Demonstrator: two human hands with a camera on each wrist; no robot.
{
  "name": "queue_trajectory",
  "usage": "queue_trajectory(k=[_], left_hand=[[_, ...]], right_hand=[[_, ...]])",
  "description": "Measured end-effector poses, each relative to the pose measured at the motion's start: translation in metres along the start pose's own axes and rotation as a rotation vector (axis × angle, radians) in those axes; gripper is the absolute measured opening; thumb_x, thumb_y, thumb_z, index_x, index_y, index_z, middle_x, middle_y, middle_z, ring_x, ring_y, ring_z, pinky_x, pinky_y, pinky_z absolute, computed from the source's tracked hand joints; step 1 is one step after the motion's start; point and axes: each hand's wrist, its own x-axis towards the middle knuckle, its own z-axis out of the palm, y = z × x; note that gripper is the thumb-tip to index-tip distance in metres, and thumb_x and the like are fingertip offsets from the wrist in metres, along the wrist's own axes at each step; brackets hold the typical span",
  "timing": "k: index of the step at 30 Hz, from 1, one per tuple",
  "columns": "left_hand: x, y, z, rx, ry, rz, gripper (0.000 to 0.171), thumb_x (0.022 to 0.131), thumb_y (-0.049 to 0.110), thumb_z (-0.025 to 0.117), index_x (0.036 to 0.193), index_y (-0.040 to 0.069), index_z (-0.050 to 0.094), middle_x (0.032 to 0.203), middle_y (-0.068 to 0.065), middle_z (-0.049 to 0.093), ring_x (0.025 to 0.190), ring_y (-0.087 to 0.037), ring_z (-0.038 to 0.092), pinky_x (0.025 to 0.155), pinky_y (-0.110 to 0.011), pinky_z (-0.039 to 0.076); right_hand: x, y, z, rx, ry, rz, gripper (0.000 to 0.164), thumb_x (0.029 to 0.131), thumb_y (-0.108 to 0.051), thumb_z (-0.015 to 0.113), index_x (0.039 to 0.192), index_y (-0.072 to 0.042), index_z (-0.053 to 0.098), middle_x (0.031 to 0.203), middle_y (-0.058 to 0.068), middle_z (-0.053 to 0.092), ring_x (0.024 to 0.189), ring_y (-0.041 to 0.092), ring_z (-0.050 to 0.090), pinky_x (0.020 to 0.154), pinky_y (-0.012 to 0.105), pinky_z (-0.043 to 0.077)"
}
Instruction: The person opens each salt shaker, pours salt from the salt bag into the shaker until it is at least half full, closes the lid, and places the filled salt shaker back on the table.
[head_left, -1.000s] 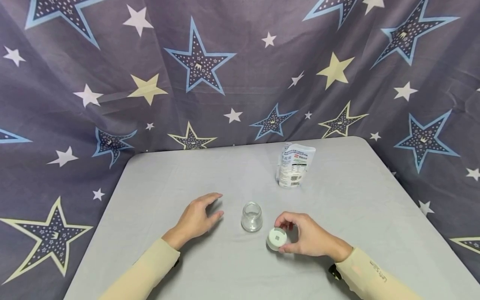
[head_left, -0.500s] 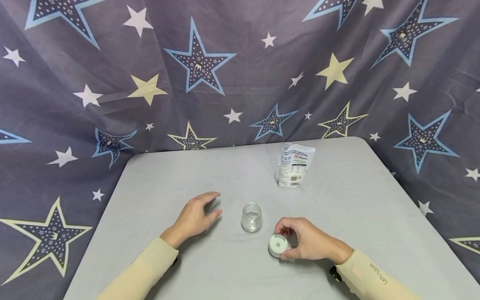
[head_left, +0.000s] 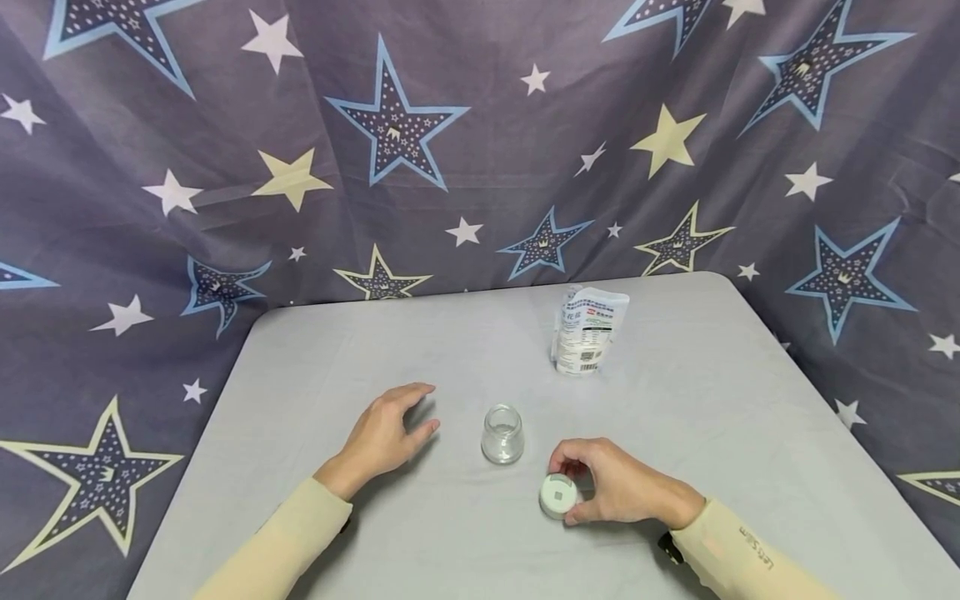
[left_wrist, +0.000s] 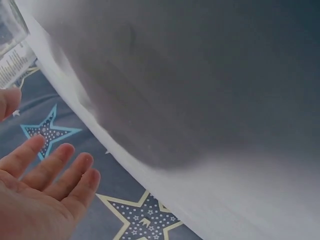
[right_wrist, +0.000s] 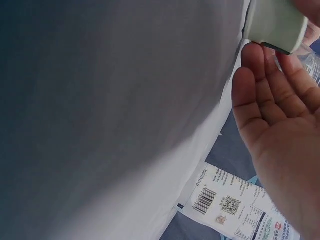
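Note:
A small clear glass jar (head_left: 502, 435) with an uncovered mouth stands upright mid-table between the hands. Right of it and nearer the front edge, the right hand (head_left: 618, 483) pinches a pale green round cap (head_left: 558, 495) between thumb and fingers; the cap is at the tabletop. From the side, the right wrist view shows the same cap (right_wrist: 276, 25) at the fingertips. On the jar's left, the left hand (head_left: 381, 431) hovers close to the cloth, fingers apart and relaxed, holding nothing. In the left wrist view the left hand's palm (left_wrist: 45, 200) is bare.
A white printed pouch (head_left: 588, 332) stands toward the back right of the table. Pale grey cloth covers the table (head_left: 337, 358), and a dark curtain with stars (head_left: 480, 150) hangs behind it.
The right hand has brought the cap down and slightly toward the front edge, away from the jar. The left hand has drifted slightly left. Jar and pouch stay put.

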Motion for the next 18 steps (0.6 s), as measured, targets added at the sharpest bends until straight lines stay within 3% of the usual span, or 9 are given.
queue_trajectory(k=[5, 9, 14, 18], left_hand=[[0.0, -0.003, 0.0, 0.062, 0.045, 0.057, 0.053, 0.087, 0.026, 0.083, 0.133, 0.005, 0.067, 0.135, -0.015, 0.066, 0.128, -0.035, 0.059, 0.111, -0.051, 0.044], [0.0, -0.004, -0.001, 0.13, 0.069, 0.089, 0.055, 0.086, 0.027, 0.084, 0.132, 0.003, 0.067, 0.134, -0.019, 0.065, 0.128, -0.039, 0.058, 0.112, -0.056, 0.041], [0.001, -0.005, -0.004, 0.154, 0.045, 0.069, 0.055, 0.088, 0.03, 0.082, 0.134, 0.004, 0.066, 0.137, -0.019, 0.064, 0.13, -0.039, 0.056, 0.114, -0.056, 0.039], [0.003, -0.006, -0.005, 0.147, 0.026, 0.053, 0.055, 0.089, 0.031, 0.08, 0.135, 0.006, 0.065, 0.138, -0.018, 0.063, 0.131, -0.038, 0.056, 0.114, -0.055, 0.038]], right_hand=[[-0.002, 0.0, -0.002, 0.005, -0.017, 0.005, 0.054, 0.066, -0.016, 0.097, 0.11, -0.018, 0.066, 0.101, -0.009, 0.067, 0.092, 0.009, 0.063, 0.084, 0.031, 0.056], [-0.005, 0.0, -0.006, -0.008, 0.008, -0.033, 0.051, 0.075, -0.03, 0.093, 0.116, -0.013, 0.067, 0.107, -0.006, 0.069, 0.097, 0.013, 0.065, 0.089, 0.035, 0.057], [-0.009, 0.003, -0.015, -0.061, 0.077, -0.082, 0.041, 0.09, -0.038, 0.08, 0.116, -0.009, 0.068, 0.108, -0.002, 0.071, 0.095, 0.019, 0.067, 0.086, 0.039, 0.057], [-0.012, 0.005, -0.02, -0.098, 0.125, -0.072, 0.036, 0.093, -0.036, 0.077, 0.115, -0.009, 0.069, 0.108, 0.001, 0.072, 0.094, 0.021, 0.067, 0.085, 0.042, 0.057]])
